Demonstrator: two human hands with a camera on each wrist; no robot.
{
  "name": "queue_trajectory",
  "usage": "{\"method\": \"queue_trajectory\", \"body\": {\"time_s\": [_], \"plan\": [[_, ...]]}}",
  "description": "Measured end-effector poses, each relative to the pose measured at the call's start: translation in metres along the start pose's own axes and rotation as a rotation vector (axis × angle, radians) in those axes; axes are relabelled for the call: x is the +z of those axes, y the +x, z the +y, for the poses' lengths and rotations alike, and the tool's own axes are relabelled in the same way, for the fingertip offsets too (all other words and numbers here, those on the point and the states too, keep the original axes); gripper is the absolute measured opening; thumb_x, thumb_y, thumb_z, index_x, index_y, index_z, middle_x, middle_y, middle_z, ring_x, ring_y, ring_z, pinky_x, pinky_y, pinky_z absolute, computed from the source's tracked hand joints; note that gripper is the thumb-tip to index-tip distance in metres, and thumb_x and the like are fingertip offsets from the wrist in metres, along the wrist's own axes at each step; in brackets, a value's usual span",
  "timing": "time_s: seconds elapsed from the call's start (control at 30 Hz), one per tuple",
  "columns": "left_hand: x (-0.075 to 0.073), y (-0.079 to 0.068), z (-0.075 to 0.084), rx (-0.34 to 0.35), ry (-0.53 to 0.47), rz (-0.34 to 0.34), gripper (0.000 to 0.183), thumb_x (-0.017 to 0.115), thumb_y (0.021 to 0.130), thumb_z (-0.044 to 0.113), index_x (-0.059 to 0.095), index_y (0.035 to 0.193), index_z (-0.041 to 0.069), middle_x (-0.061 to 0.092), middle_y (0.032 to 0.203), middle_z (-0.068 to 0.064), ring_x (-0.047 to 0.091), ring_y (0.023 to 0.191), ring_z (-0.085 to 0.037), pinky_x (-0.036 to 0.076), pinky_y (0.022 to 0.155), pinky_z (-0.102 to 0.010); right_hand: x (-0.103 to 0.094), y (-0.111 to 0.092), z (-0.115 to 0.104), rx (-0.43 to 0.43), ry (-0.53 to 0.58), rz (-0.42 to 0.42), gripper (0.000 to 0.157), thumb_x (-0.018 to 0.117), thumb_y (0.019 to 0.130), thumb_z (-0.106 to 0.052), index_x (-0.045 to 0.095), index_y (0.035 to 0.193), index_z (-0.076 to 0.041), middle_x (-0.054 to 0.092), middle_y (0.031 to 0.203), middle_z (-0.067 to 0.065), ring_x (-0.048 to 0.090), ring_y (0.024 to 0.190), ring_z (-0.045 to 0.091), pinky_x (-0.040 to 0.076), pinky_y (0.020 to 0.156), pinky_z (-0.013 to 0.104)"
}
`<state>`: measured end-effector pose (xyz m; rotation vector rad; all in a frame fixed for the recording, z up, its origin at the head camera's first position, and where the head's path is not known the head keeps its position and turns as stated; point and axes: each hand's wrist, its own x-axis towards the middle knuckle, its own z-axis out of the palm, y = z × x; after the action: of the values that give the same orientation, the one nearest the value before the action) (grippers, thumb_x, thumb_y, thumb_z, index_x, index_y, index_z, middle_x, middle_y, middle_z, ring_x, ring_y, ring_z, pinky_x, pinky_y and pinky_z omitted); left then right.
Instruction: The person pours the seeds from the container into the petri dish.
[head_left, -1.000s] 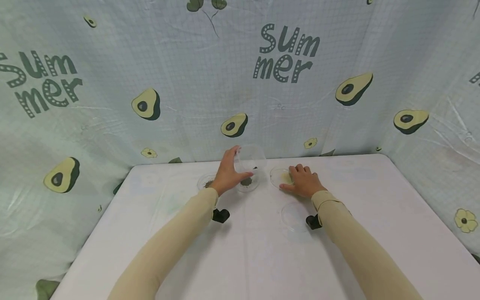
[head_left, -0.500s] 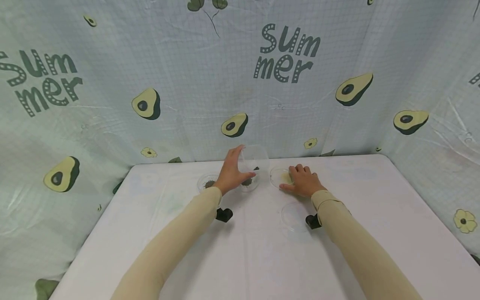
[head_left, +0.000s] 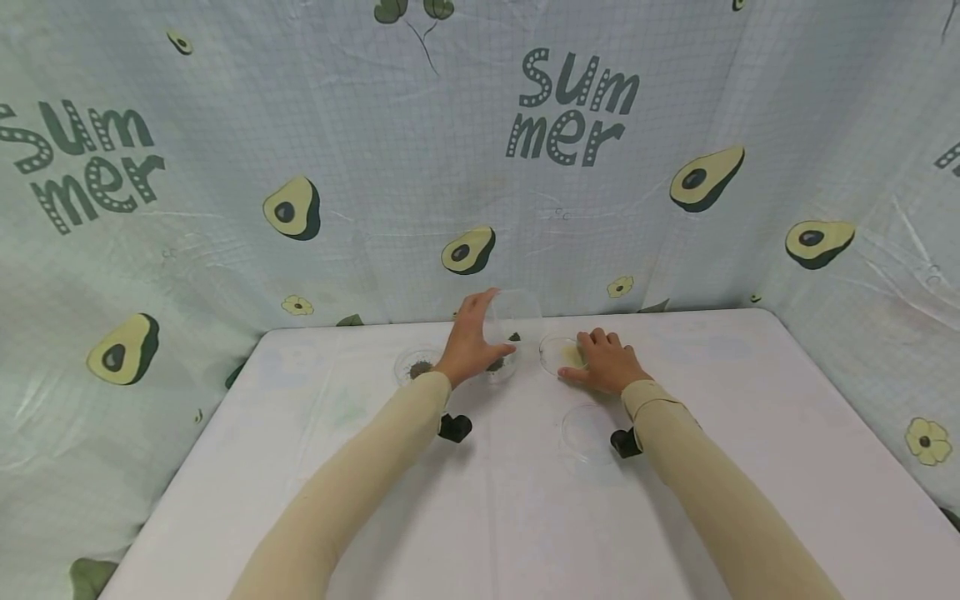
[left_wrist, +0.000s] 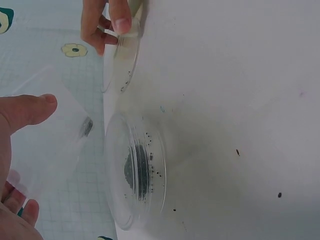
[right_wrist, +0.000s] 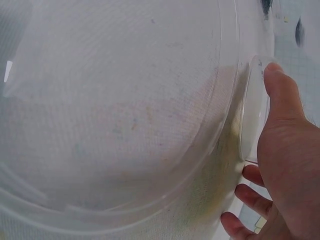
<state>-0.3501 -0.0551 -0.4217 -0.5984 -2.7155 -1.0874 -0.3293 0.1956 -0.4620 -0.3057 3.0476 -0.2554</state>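
My left hand (head_left: 471, 337) holds a clear plastic bag (left_wrist: 55, 145) up at a tilt, thumb on its near face and fingertips at its edge. A small clump of dark grains (left_wrist: 87, 127) sits in one corner of the bag. Beneath, a clear petri dish (left_wrist: 114, 200) contains a dark, grainy heap (left_wrist: 137, 170), with loose grains around it. My right hand (head_left: 609, 362) holds a second petri dish (head_left: 555, 357) by its side, thumb on the near rim and fingers round the far side. A few dark specks show at that dish's edge.
Left of my left hand stands another petri dish (head_left: 402, 363) with dark grains (head_left: 421, 368). A clear round dish or lid (head_left: 581, 433) lies nearer me, below my right hand. Scattered specks (left_wrist: 237, 152) dot the white table (head_left: 480, 517). A printed cloth (head_left: 360, 150) hangs behind it.
My left hand has shifted slightly right with the bag, whose dark clump has moved with it. More of the leftmost dish shows. My right hand stays in place on its dish.
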Motion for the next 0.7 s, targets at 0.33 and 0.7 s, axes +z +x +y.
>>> {"method": "queue_trajectory", "body": {"time_s": [0.33, 0.7], "plan": [[0.003, 0.001, 0.006, 0.014, 0.038, -0.007, 0.09, 0.083, 0.076, 0.02, 0.032, 0.149, 0.021, 0.037, 0.146, -0.01, 0.039, 0.136, -0.026, 0.038, 0.112, -0.044, 0.001, -0.001, 0.001, -0.005, -0.013, 0.017, 0.082, 0.058, 0.087, -0.062, 0.041, 0.141, -0.002, 0.046, 0.133, 0.023, 0.045, 0.12, 0.042, 0.044, 0.093, 0.065], [0.011, 0.005, 0.007, 0.061, 0.091, 0.005, 0.09, 0.083, 0.075, 0.016, 0.032, 0.149, 0.023, 0.037, 0.145, -0.01, 0.04, 0.135, -0.027, 0.039, 0.11, -0.046, 0.002, -0.001, 0.002, -0.019, -0.03, 0.025, 0.08, 0.057, 0.088, -0.062, 0.043, 0.138, -0.002, 0.047, 0.13, 0.023, 0.047, 0.117, 0.042, 0.046, 0.09, 0.064]]}}
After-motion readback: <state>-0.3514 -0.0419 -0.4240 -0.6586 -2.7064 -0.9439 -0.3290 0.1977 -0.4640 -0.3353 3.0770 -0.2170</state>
